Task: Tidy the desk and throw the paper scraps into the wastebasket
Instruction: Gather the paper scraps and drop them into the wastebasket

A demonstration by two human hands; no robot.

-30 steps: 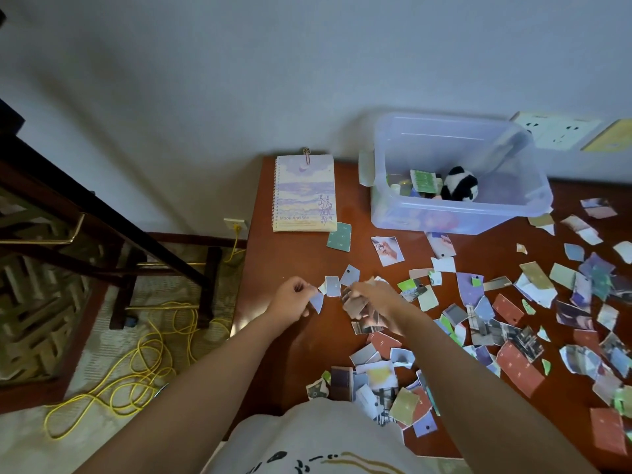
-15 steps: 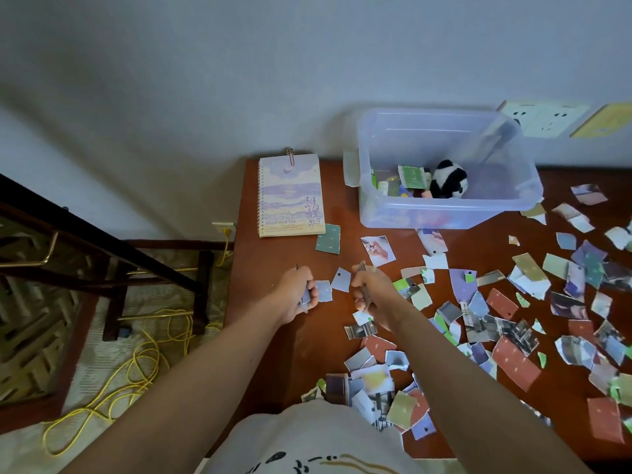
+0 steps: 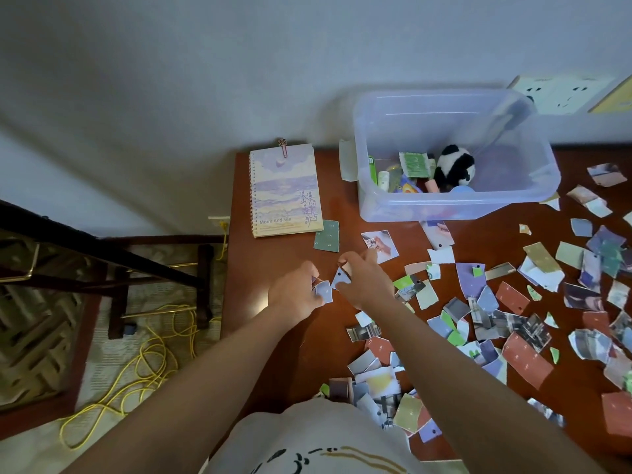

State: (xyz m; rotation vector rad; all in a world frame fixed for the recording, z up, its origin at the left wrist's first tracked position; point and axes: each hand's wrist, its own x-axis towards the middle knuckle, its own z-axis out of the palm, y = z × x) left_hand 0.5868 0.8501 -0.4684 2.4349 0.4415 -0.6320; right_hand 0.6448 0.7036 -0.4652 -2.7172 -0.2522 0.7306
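**Head View: Scraps Held in Both Hands**

Just nearer the person than the spiral notebook (image 3: 285, 189), a pale blue scrap (image 3: 325, 291) was pinched in the curled fingers of the left hand (image 3: 292, 297). A second scrap (image 3: 339, 277) was pinched by the right hand (image 3: 367, 282). Further paper scraps (image 3: 513, 302) were scattered over the desk (image 3: 266, 268), right of the notebook.

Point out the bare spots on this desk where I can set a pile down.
Bare wood runs down the left edge of the desk, below the notebook and left of the left hand. A narrower gap lies between notebook and bin. Right of the right hand, scraps crowd the wood.
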